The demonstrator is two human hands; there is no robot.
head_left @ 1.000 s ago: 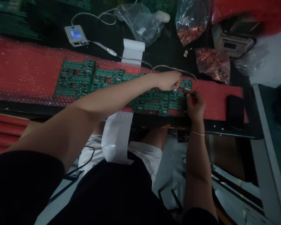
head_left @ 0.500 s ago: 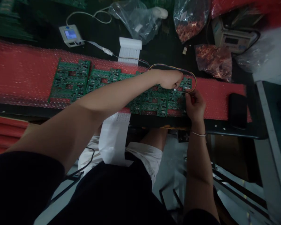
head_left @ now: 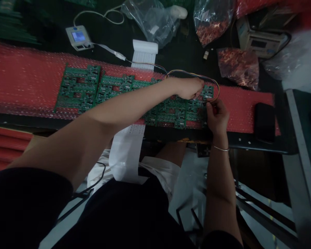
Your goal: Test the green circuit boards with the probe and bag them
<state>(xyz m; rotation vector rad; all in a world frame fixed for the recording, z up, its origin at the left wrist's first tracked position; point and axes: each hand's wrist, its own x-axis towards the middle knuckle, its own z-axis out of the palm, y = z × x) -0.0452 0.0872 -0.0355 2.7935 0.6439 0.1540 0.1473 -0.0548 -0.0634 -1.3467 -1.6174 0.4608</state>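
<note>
Green circuit boards (head_left: 168, 117) lie in a row on red bubble wrap (head_left: 238, 110). Above the right-hand boards is my left hand (head_left: 190, 88), its fingers closed at the board surface; what they pinch is hidden. My right hand (head_left: 218, 117) is closed on a thin multicoloured wire cable (head_left: 218, 89) by the right end of the row. From there the cable loops up and runs left behind my left hand, joining a white connector (head_left: 119, 56) and a small white device with a lit screen (head_left: 78, 37).
A paper strip (head_left: 126, 152) passes under the boards and hangs over the table edge. Behind are bags of copper-coloured parts (head_left: 238, 67), a clear plastic bag (head_left: 151, 24) and a boxy instrument (head_left: 259, 43). A black phone-like object (head_left: 264, 121) lies at right.
The whole view has shifted slightly. My left fingers have moved a little at the board, and the cable by my right hand has shifted slightly. My right hand stays closed on it.
</note>
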